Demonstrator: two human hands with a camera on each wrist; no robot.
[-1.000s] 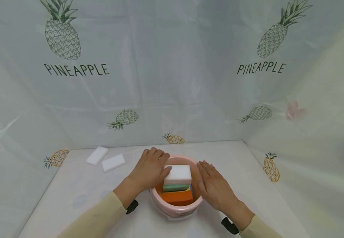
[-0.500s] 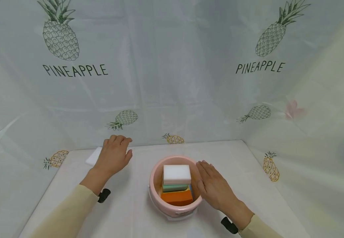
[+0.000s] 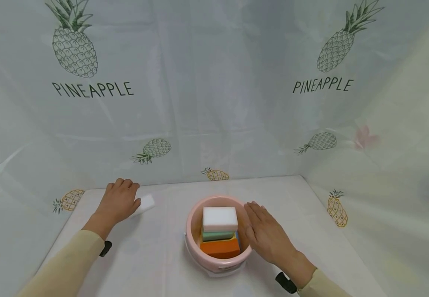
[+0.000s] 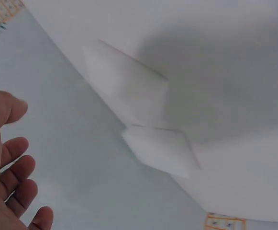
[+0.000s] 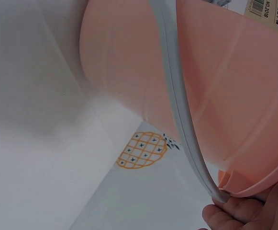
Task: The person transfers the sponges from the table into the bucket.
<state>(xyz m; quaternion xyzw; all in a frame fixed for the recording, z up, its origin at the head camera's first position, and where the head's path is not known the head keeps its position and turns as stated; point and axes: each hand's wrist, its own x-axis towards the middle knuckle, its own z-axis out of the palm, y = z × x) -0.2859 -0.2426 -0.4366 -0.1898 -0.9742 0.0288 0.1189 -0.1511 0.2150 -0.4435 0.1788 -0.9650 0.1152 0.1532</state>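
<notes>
My left hand (image 3: pixel 117 202) hovers above the table's far left, fingers loosely bent and holding nothing. Beneath it lies a white sponge block (image 3: pixel 147 203), partly covered by the hand. The left wrist view shows that two such blocks, an upper block (image 4: pixel 127 81) and a lower block (image 4: pixel 160 151), lie near the table edge, apart from the fingers. My right hand (image 3: pixel 270 233) rests with straight fingers against the rim of a pink bucket (image 3: pixel 190 231). Inside the bucket, a white block (image 3: pixel 220 218) sits on a green one (image 3: pixel 217 236), with an orange block (image 3: pixel 220 248) in front.
The bucket's pale grey handle (image 5: pixel 177 91) hangs down its outside, its end touching my right fingers. A white cloth (image 3: pixel 162 239) covers the table. Pineapple-printed curtain (image 3: pixel 214 103) rises at the back and sides. A sliver of blue shows beside the stacked blocks.
My left hand has left the white block in the bucket and moved left to above the loose white blocks. The right hand stays at the rim.
</notes>
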